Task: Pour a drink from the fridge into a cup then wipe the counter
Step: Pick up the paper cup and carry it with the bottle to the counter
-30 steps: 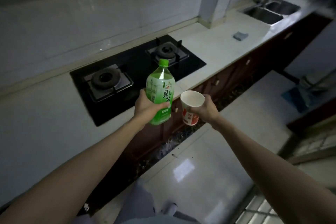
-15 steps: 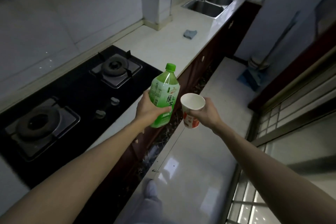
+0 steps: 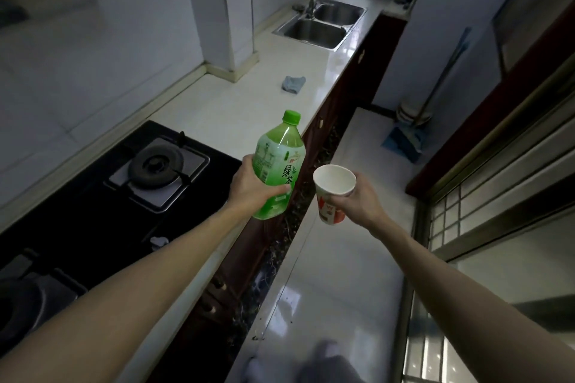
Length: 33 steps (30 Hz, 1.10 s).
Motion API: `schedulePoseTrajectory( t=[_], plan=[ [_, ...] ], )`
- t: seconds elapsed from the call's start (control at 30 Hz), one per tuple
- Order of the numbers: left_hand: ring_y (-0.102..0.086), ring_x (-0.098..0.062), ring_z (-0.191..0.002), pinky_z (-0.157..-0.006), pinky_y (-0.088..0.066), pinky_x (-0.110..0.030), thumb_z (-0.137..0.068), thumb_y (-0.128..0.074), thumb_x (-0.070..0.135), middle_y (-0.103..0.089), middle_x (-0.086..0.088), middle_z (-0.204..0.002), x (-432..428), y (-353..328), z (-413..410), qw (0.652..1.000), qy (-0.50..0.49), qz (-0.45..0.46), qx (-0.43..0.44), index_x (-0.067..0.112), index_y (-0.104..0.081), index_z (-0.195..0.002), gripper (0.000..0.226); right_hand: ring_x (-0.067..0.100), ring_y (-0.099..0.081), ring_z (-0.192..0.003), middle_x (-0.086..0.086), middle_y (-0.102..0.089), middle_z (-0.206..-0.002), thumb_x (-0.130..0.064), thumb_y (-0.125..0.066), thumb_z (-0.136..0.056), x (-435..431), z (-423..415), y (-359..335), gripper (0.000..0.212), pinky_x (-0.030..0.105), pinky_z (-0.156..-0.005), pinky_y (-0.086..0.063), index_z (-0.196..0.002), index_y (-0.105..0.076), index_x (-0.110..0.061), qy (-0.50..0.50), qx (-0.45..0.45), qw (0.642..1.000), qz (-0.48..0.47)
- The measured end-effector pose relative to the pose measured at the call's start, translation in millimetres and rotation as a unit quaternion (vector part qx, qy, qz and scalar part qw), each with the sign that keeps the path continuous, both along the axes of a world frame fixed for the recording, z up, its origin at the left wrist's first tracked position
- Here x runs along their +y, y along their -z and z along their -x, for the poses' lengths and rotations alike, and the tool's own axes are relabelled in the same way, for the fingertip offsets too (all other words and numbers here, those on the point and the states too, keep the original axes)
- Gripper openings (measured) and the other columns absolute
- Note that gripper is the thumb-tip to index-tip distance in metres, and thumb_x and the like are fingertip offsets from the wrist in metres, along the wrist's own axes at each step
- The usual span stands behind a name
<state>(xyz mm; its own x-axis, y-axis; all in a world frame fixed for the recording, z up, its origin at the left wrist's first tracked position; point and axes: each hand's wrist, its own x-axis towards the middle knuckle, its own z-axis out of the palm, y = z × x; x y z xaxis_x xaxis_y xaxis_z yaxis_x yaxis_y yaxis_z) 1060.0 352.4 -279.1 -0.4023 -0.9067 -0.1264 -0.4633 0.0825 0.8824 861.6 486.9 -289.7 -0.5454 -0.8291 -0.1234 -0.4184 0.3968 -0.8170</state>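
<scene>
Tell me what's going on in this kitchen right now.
A person stands by the counter with both arms stretched out. The left hand grips a green tea bottle, tilted slightly, with its green cap on. The right hand holds a paper cup that looks empty, so nothing has been poured yet. A grey-blue cloth lies on the counter between the stove and the sink.

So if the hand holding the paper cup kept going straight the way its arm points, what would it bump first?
Probably the green plastic tea bottle gripped by the left hand: the right hand and its white paper cup aim at it. Depth is hard to judge.
</scene>
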Motion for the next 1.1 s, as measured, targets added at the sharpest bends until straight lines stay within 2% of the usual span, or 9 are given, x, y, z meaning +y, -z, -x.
schedulePoseTrajectory(
  t=[0.07, 0.17, 0.27, 0.4, 0.47, 0.6, 0.73, 0.93, 1.1],
  plan=[
    [-0.058, -0.019, -0.113, -0.097, -0.052, -0.043, -0.055, -0.094, 0.034, -0.06, 0.0, -0.122, -8, 1, 14, 1.0, -0.001, -0.001, -0.005, 0.017, -0.042, -0.132, 0.094, 0.015, -0.06, -0.107, 0.0, -0.06, -0.117, -0.048, -0.081, -0.059, -11, 17, 3, 0.082, 0.035, -0.082, -0.055, -0.127, -0.05, -0.016, 0.004, 0.004, 1.0, 0.011],
    [-0.059, -0.018, -0.11, -0.095, -0.053, -0.042, -0.054, -0.094, 0.035, -0.061, 0.002, -0.119, -20, 5, 36, 1.0, -0.015, -0.003, -0.013, 0.019, -0.042, -0.13, 0.093, 0.013, -0.054, -0.103, -0.001, -0.056, -0.114, -0.029, -0.083, -0.071, -31, 45, 4, 0.068, 0.033, -0.083, -0.051, -0.128, -0.05, -0.011, -0.013, 0.012, 0.999, 0.028],
    [-0.06, -0.017, -0.109, -0.095, -0.053, -0.041, -0.054, -0.094, 0.035, -0.061, 0.002, -0.118, -31, 6, 60, 0.999, -0.042, 0.005, -0.022, 0.019, -0.043, -0.129, 0.092, 0.011, -0.052, -0.099, -0.002, -0.056, -0.108, -0.021, -0.082, -0.073, -50, 77, 4, 0.058, 0.03, -0.08, -0.049, -0.124, -0.055, -0.011, -0.049, 0.017, 0.998, 0.045],
    [-0.061, -0.019, -0.107, -0.093, -0.054, -0.041, -0.055, -0.094, 0.034, -0.062, 0.002, -0.116, -41, 1, 100, 0.994, -0.104, -0.004, -0.022, 0.019, -0.044, -0.125, 0.088, 0.003, -0.059, -0.09, -0.008, -0.063, -0.096, -0.019, -0.083, -0.071, -74, 127, -5, 0.043, 0.009, -0.065, -0.046, -0.11, -0.063, -0.016, -0.103, 0.005, 0.993, 0.054],
    [-0.061, -0.019, -0.106, -0.092, -0.054, -0.041, -0.054, -0.094, 0.035, -0.063, 0.003, -0.113, -45, -3, 120, 0.991, -0.128, -0.009, -0.022, 0.02, -0.044, -0.121, 0.085, 0.003, -0.063, -0.09, -0.008, -0.067, -0.095, -0.023, -0.083, -0.07, -86, 154, -10, 0.039, 0.012, -0.066, -0.049, -0.104, -0.065, -0.017, -0.118, -0.001, 0.992, 0.052],
    [-0.061, -0.018, -0.105, -0.092, -0.054, -0.04, -0.055, -0.093, 0.037, -0.063, 0.003, -0.114, -50, -10, 157, 0.987, -0.158, -0.005, -0.012, 0.022, -0.043, -0.121, 0.084, 0.007, -0.067, -0.094, -0.003, -0.072, -0.097, -0.035, -0.078, -0.064, -110, 198, -15, 0.047, 0.031, -0.076, -0.058, -0.106, -0.07, -0.016, -0.157, -0.015, 0.986, 0.057],
    [-0.06, -0.017, -0.105, -0.09, -0.053, -0.035, -0.058, -0.093, 0.035, -0.063, 0.003, -0.115, -54, -7, 183, 0.985, -0.173, -0.004, -0.015, 0.019, -0.043, -0.123, 0.084, 0.007, -0.065, -0.095, -0.003, -0.07, -0.1, -0.026, -0.082, -0.067, -129, 223, 0, 0.045, 0.022, -0.072, -0.054, -0.109, -0.068, -0.015, -0.172, -0.02, 0.983, 0.059],
    [-0.058, -0.015, -0.102, -0.082, -0.047, -0.027, -0.058, -0.093, 0.034, -0.06, 0.006, -0.109, -72, 9, 204, 0.977, -0.21, -0.028, -0.014, 0.018, -0.045, -0.12, 0.08, 0.009, -0.066, -0.096, -0.001, -0.069, -0.104, -0.045, -0.079, -0.058, -166, 244, 29, 0.065, 0.03, -0.075, -0.059, -0.113, -0.067, -0.013, -0.19, -0.031, 0.98, 0.041],
    [-0.061, -0.017, -0.103, -0.087, -0.053, -0.034, -0.058, -0.093, 0.031, -0.063, 0.004, -0.111, -112, 26, 221, 0.975, -0.219, -0.039, 0.009, 0.021, -0.046, -0.12, 0.079, 0.004, -0.067, -0.091, -0.004, -0.071, -0.095, -0.028, -0.083, -0.065, -213, 254, 35, 0.043, 0.019, -0.068, -0.055, -0.102, -0.069, -0.012, -0.21, -0.033, 0.977, 0.033]
  ],
)
